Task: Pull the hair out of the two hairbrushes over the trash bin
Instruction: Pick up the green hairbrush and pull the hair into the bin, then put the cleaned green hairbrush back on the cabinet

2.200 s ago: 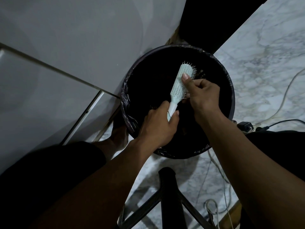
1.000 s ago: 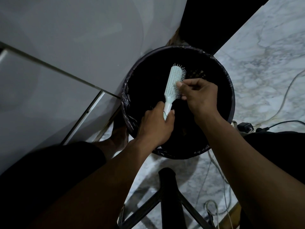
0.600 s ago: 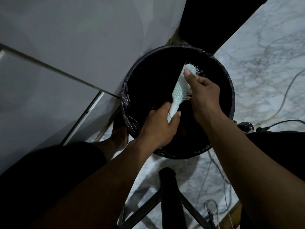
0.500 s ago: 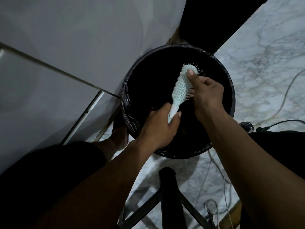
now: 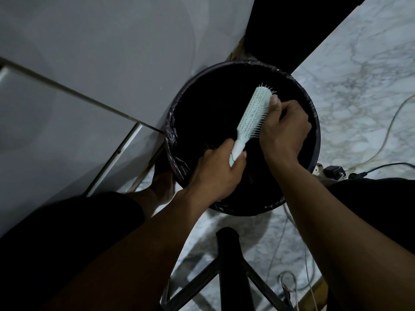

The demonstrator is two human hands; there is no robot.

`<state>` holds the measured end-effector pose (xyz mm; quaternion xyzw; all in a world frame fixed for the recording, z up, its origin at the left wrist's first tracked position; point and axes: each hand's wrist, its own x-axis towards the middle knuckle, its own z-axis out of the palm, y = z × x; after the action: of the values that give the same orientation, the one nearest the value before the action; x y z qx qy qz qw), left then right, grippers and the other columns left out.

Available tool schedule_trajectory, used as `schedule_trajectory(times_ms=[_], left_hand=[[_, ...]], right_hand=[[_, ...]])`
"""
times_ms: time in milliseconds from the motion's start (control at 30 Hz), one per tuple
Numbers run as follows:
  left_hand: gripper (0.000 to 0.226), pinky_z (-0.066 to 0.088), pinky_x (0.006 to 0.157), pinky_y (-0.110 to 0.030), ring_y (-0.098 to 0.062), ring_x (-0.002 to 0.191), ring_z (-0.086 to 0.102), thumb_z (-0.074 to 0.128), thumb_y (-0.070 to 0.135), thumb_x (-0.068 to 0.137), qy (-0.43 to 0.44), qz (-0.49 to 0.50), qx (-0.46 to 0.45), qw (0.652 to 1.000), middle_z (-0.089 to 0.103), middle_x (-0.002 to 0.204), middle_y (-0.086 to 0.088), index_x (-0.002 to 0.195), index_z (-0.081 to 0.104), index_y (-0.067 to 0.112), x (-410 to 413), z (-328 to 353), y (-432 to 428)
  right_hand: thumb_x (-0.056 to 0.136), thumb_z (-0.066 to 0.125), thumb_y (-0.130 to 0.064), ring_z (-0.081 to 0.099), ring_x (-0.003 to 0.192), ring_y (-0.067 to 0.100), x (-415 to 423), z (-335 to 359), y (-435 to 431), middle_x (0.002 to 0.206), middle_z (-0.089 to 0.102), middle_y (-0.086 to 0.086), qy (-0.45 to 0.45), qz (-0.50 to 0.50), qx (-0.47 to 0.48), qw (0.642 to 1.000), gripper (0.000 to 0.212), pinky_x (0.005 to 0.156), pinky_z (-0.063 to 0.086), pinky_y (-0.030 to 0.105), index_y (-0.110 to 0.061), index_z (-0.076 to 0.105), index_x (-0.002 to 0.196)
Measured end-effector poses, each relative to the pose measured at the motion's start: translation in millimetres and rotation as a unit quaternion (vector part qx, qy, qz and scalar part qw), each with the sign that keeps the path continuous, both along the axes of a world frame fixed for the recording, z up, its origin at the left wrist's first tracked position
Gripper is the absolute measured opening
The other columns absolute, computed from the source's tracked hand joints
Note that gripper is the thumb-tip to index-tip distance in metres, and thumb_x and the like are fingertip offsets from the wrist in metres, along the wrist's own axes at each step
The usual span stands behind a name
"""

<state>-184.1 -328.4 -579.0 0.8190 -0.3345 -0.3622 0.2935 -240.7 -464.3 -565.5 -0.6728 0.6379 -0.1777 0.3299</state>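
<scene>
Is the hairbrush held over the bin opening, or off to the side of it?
Over the opening: the hairbrush shows against the dark inside of the trash bin, handle in the left hand.

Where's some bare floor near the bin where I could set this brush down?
Bare marble floor lies right of the black round trash bin, above the white cable. It is crowded below: black charger plugs, cords, and the black stool frame.
</scene>
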Motion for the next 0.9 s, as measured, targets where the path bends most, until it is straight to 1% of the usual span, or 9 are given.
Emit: schedule_trajectory(times_ms=[33,100,200,333,433,500,600,700,900], left_hand=[[0.028,0.043,0.055,-0.036,-0.03,0.064,0.06,0.05,0.047,0.096,0.005,0.011,0.006,1.0,0.057,0.068,-0.002,0.08,0.042,0.026,0.8,-0.1,-0.1],[0.028,0.047,0.054,-0.035,-0.027,0.063,0.061,0.051,0.046,0.097,0.025,0.047,0.017,0.998,0.059,0.069,-0.002,0.083,0.047,0.023,3.3,-1.4,0.6],[0.029,0.051,0.053,-0.036,-0.026,0.06,0.062,0.05,0.047,0.096,0.026,0.066,0.02,0.997,0.06,0.068,-0.002,0.083,0.048,0.021,5.1,-2.9,1.0],[0.028,0.047,0.052,-0.033,-0.023,0.06,0.061,0.051,0.047,0.097,0.017,0.059,0.03,0.998,0.059,0.068,-0.001,0.082,0.047,0.023,4.5,-1.5,0.0],[0.03,0.046,0.053,-0.032,-0.022,0.061,0.061,0.052,0.048,0.096,0.013,0.071,0.041,0.997,0.06,0.069,0.0,0.082,0.05,0.022,6.5,0.4,-1.4],[0.031,0.043,0.052,-0.03,-0.02,0.061,0.061,0.054,0.048,0.096,0.005,0.078,0.049,0.996,0.06,0.069,0.001,0.08,0.051,0.021,8.3,2.4,-3.0],[0.031,0.037,0.05,-0.027,-0.019,0.06,0.061,0.057,0.047,0.095,-0.001,0.091,0.059,0.994,0.06,0.069,0.001,0.077,0.051,0.022,11.4,6.0,-2.9],[0.03,0.037,0.05,-0.027,-0.02,0.063,0.062,0.056,0.045,0.095,0.003,0.12,0.063,0.991,0.062,0.071,0.0,0.081,0.055,0.019,13.6,14.9,1.9],[0.025,0.039,0.055,-0.029,-0.02,0.07,0.061,0.058,0.041,0.095,-0.038,0.145,0.023,0.988,0.064,0.078,0.001,0.093,0.058,0.017,12.1,64.2,9.7]], right_hand=[[0.105,0.041,-0.044,0.055,0.058,0.003,0.2,-0.6,-0.5,0.061,0.056,-0.01,-0.013,-0.02,0.005,1.0,0.041,0.057,0.038,0.008,-0.017,0.05,0.076],[0.106,0.032,-0.044,0.068,0.059,0.017,2.0,-2.2,-2.2,0.06,0.062,-0.002,-0.044,-0.054,0.022,0.997,0.045,0.066,0.054,0.031,-0.022,0.043,0.069],[0.103,0.034,-0.048,0.07,0.061,0.027,2.2,-7.4,-4.6,0.062,0.064,0.009,-0.049,-0.056,0.036,0.997,0.052,0.066,0.057,0.046,-0.018,0.044,0.062],[0.097,0.057,-0.022,0.06,0.071,0.007,0.9,-14.8,-2.0,0.075,0.059,-0.007,-0.09,0.007,0.089,0.992,0.012,0.077,0.052,0.033,-0.018,0.046,0.101],[0.092,0.065,-0.024,0.063,0.086,0.012,-0.8,-20.5,-5.0,0.081,0.06,-0.012,-0.046,0.018,0.163,0.985,0.021,0.083,0.051,0.029,-0.019,0.055,0.11],[0.091,0.064,-0.03,0.067,0.096,0.018,-1.4,-23.6,-6.5,0.09,0.068,-0.006,0.005,0.04,0.207,0.977,0.023,0.089,0.054,0.033,-0.018,0.067,0.109],[0.091,0.063,-0.031,0.067,0.09,0.018,-2.9,-19.2,-5.0,0.099,0.072,0.002,0.032,0.072,0.256,0.964,0.023,0.078,0.052,0.028,-0.019,0.071,0.109],[0.093,0.061,-0.026,0.062,0.078,0.016,-1.7,-5.0,-4.7,0.101,0.07,0.005,0.044,0.143,0.258,0.955,0.023,0.072,0.047,0.026,-0.016,0.068,0.113],[0.093,0.06,-0.024,0.059,0.1,0.023,4.7,51.3,-10.0,0.12,0.065,0.008,0.109,0.291,0.201,0.929,0.035,0.083,0.045,0.028,-0.015,0.062,0.126]])
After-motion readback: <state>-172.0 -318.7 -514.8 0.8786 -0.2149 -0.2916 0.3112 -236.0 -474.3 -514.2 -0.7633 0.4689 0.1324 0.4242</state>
